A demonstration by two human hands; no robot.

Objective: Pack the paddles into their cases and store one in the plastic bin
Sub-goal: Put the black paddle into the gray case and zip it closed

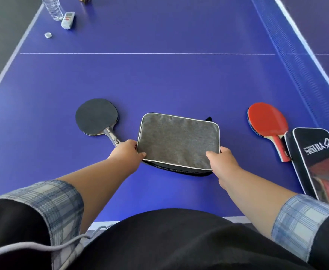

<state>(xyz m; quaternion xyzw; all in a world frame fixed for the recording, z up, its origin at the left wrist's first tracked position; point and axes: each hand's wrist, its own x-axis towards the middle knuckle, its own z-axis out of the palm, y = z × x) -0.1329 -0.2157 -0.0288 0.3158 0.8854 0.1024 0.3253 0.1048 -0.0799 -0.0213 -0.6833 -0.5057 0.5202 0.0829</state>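
Pinching near corners of grey, white-piped zip case (177, 139): left grip (125, 152), right grip (223, 162).

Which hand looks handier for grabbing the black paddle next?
Probably the left hand: the black paddle has its handle beside it, while the right hand grips the grey case on the far side.

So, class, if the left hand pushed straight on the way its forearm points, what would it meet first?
The grey case, whose near left corner the left hand already grips. The black paddle probably lies off that line, to the left.
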